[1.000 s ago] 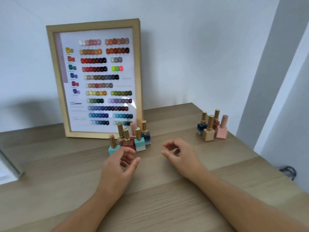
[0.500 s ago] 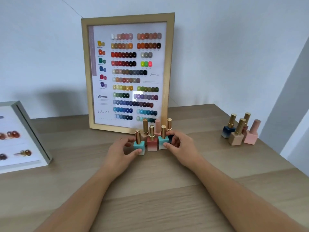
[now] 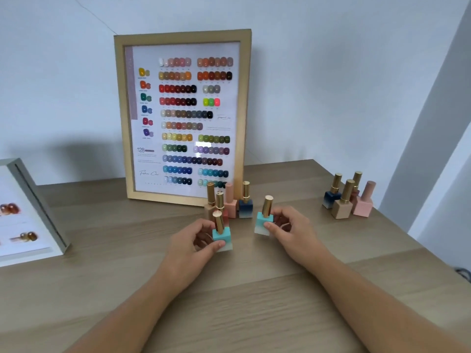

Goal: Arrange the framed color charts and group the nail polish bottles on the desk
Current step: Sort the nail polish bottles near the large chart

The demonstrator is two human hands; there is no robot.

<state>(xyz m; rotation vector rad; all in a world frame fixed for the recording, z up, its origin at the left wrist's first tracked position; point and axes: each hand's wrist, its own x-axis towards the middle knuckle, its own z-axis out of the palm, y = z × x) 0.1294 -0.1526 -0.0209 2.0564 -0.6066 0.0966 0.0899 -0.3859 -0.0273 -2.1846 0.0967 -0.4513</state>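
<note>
Head view. Versus half a second ago: both hands were pressed in against the bottle cluster, and now each has pulled one teal bottle out toward the lower part of the frame.

The left hand point(image 3: 188, 248) grips the left teal bottle point(image 3: 222, 235), fingers point(image 3: 216, 245) curled round its base, gold cap tilted slightly. The right hand point(image 3: 293, 230) pinches the right teal bottle point(image 3: 263, 222) the same way, thumb on the front face. There is a clear gap between the two bottles. Cannot tell if either base touches the desk point(image 3: 229, 301).

The cluster of four bottles point(image 3: 230, 205) (tan, rust, pink, navy) is unchanged, upright just behind the hands and right at the lower right corner of the wood-framed chart point(image 3: 182, 118). The chart stands upright against the wall point(image 3: 331, 85), centre frame.

The grey-framed chart point(image 3: 25, 212) lies at the left edge of the frame, partly cut off. The second group of four bottles point(image 3: 346, 200) is in the same spot at right, near the desk's right edge, well apart from the hands.

Open room: a wide bare strip of desk between the grey-framed chart and the left hand, and bare desk between the right hand and the second group. Both forearms lie over the lower half. A dark cable point(image 3: 462, 272) shows past the desk edge, far right.
</note>
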